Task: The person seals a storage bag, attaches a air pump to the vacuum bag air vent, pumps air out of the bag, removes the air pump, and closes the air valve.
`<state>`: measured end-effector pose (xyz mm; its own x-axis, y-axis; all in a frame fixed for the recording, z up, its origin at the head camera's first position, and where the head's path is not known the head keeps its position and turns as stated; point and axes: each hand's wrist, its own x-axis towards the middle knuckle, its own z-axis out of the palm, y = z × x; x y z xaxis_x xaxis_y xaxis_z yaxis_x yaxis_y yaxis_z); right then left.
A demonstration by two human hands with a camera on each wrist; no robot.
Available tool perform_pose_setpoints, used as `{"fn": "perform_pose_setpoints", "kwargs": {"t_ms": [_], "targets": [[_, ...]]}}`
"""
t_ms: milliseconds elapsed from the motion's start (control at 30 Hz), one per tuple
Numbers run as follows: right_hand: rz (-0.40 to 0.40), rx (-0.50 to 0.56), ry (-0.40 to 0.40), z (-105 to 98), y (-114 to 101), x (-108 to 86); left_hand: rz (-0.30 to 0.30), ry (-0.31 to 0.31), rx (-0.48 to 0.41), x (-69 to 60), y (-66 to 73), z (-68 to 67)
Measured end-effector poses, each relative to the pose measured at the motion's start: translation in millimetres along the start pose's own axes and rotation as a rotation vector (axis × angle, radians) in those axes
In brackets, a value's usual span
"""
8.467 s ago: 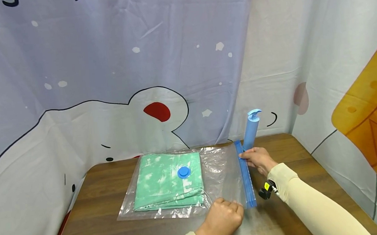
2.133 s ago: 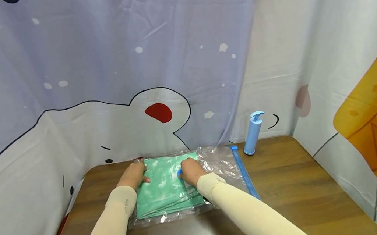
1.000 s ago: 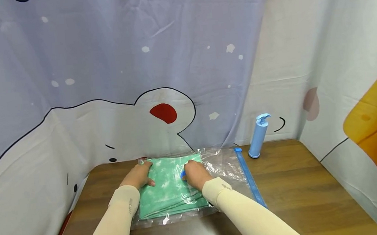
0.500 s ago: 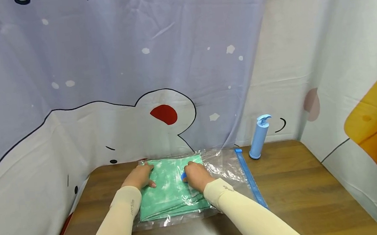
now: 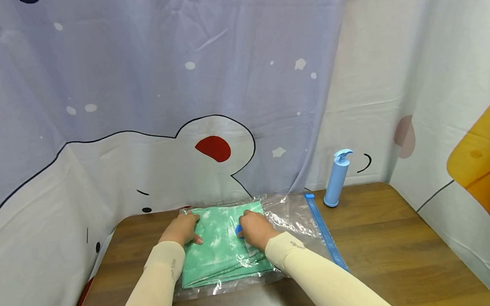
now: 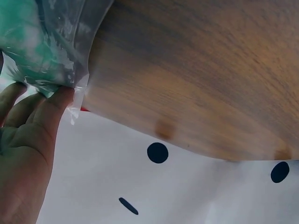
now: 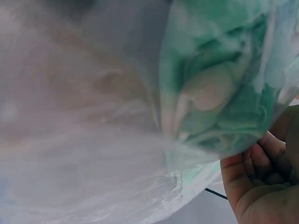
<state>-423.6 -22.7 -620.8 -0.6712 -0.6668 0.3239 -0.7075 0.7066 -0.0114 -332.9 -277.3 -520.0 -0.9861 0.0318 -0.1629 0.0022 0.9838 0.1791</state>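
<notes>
A clear vacuum storage bag (image 5: pixel 291 216) lies on the table with a folded green-and-white cloth (image 5: pixel 216 253) inside. My left hand (image 5: pixel 181 229) rests on the bag's left side, thumb and fingers spread; in the left wrist view its fingertips touch the plastic edge. With curled fingers my right hand (image 5: pixel 256 228) pinches the round blue valve cap (image 5: pixel 238 230) on top of the bag, and partly hides it. The right wrist view shows cloth through blurred plastic, beside the curled fingers (image 7: pixel 233 179). Along the bag's right end runs a blue zip strip (image 5: pixel 327 235) with a small slider (image 5: pixel 309 196) at its far end.
A light blue hand pump (image 5: pixel 336 179) stands upright at the back right of the wooden table (image 5: pixel 391 252), apart from the bag. Printed curtains (image 5: pixel 155 169) hang behind the table and along its sides.
Earlier the right hand was at the zip strip's far end and the left near the bag's front edge. Both moved left onto the cloth area; over the last second they barely move.
</notes>
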Motion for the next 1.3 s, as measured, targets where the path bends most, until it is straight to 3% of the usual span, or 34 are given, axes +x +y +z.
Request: {"fn": "perform_pose_setpoints", "kwargs": {"t_ms": [200, 700, 1067, 1100, 1300], "targets": [[-0.003, 0.037, -0.009, -13, -5, -5.4, 0.002, 0.018, 0.013, -1.5, 2.4, -0.7], [-0.036, 0.011, 0.005, -3, 0, -3.5, -0.003, 0.021, 0.027, -2.5, 5.5, -1.5], [0.032, 0.158, 0.012, -18, -2, -15.6, 0.0, 0.025, 0.007, -6.7, 4.6, -4.9], [0.051, 0.177, 0.012, -9, 1, -12.0, 0.004, 0.032, 0.008, -7.0, 4.6, -5.2], [0.09, 0.17, 0.037, -5, 4, -11.6, -0.003, 0.028, -0.009, -2.3, 2.0, -1.1]]}}
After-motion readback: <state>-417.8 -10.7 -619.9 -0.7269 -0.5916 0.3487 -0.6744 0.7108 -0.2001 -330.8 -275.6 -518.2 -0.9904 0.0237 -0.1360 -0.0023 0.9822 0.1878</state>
